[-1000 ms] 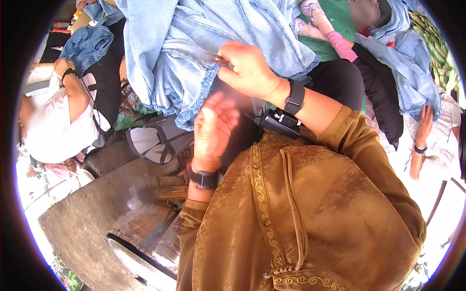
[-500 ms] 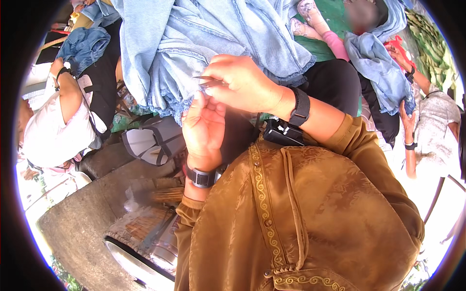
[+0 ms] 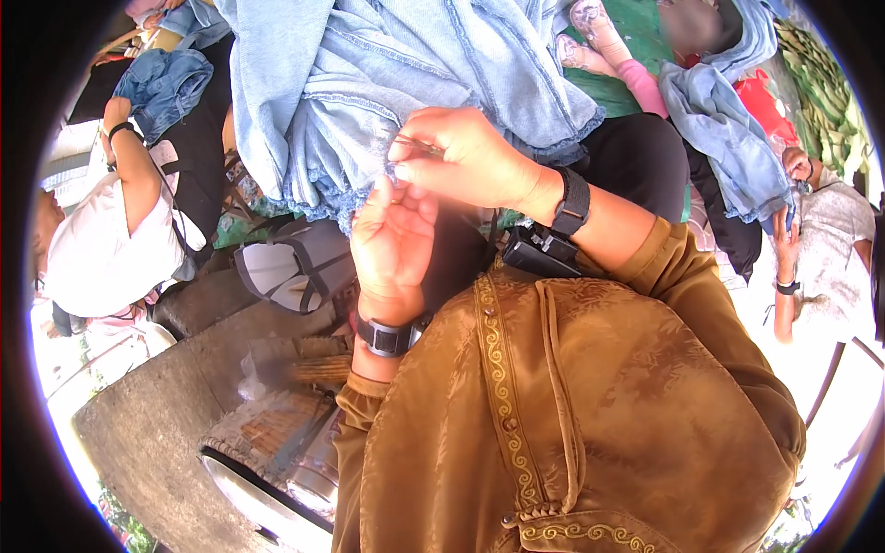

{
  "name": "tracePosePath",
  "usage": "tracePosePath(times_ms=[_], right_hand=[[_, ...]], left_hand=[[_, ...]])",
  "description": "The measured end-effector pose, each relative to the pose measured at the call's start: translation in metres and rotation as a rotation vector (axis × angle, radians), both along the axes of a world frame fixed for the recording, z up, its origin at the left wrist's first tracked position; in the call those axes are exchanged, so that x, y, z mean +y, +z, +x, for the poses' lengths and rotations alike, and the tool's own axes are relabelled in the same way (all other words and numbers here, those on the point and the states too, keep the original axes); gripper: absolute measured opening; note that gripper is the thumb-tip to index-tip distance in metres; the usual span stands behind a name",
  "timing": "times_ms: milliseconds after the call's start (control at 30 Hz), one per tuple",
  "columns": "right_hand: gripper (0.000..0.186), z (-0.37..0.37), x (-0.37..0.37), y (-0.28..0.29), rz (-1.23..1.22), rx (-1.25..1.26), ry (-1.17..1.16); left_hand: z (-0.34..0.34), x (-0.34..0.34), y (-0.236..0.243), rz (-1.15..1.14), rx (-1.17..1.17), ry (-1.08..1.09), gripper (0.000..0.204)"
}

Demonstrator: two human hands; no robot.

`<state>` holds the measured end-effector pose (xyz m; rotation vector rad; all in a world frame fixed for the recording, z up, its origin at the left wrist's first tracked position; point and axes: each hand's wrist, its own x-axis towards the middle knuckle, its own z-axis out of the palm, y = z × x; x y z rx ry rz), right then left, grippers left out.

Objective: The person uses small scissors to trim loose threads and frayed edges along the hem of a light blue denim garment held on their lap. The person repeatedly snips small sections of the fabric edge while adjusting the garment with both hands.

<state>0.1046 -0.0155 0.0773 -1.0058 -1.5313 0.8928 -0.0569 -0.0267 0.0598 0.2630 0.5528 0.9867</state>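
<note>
A light-blue denim garment (image 3: 396, 64) is draped over my lap, its frayed hem hanging toward me. My left hand (image 3: 396, 249) has its palm turned up, and thumb and fingertips close on the edge of that hem. Above and right of it, my right hand (image 3: 466, 161) is closed around small dark metal thread snips (image 3: 417, 144); their handles are mostly hidden in the fingers. The fingertips of both hands nearly meet at the hem. Whatever small bit lies between them is too blurred to make out.
At left a person in white (image 3: 111, 240) handles a darker denim piece (image 3: 166, 88). Another person (image 3: 830, 249) at right holds light denim (image 3: 714, 120). A grey bag (image 3: 295, 267) and a metal-rimmed container (image 3: 249, 488) stand at my left.
The snips' pointed tips, which stuck out leftward before, are drawn closer to my right fingers. Both hands have shifted slightly right. The co-workers at both sides have moved their hands.
</note>
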Motion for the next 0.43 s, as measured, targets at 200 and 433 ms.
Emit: tracePosePath(times_ms=[200,433], right_hand=[[0.009,0.007,0.0,0.0,-0.284,0.245,0.087],[0.013,-0.004,0.008,-0.012,-0.386,0.417,0.262]], left_hand=[[0.003,0.0,-0.002,-0.023,0.048,-0.024,0.02],[-0.009,-0.006,-0.001,-0.063,0.058,0.057,0.023]])
